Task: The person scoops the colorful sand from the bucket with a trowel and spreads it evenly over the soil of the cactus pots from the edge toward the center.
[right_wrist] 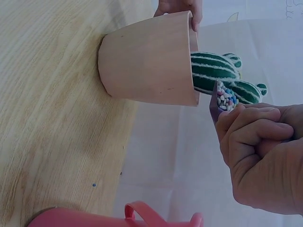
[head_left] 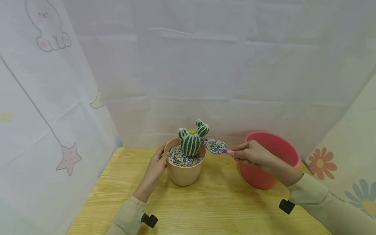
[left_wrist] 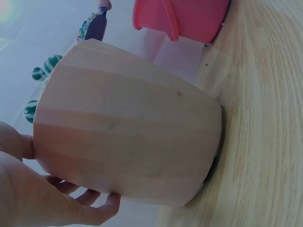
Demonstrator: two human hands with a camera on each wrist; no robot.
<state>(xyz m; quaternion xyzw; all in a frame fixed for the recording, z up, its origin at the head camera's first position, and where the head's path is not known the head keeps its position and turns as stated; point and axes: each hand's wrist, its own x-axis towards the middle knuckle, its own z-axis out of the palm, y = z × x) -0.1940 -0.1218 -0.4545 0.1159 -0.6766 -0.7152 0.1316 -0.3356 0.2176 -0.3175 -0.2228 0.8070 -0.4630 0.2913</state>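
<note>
A tan pot stands on the wooden table, holding coloured pebbles and a green striped cactus. My left hand holds the pot's left side, thumb near the rim. My right hand grips the pink handle of a small purple scoop heaped with pebbles, held just right of the pot's rim beside the cactus.
A pink bucket stands on the table to the right, behind my right hand. White sheets with cartoon prints hang behind and on both sides. The table's front part lies bare.
</note>
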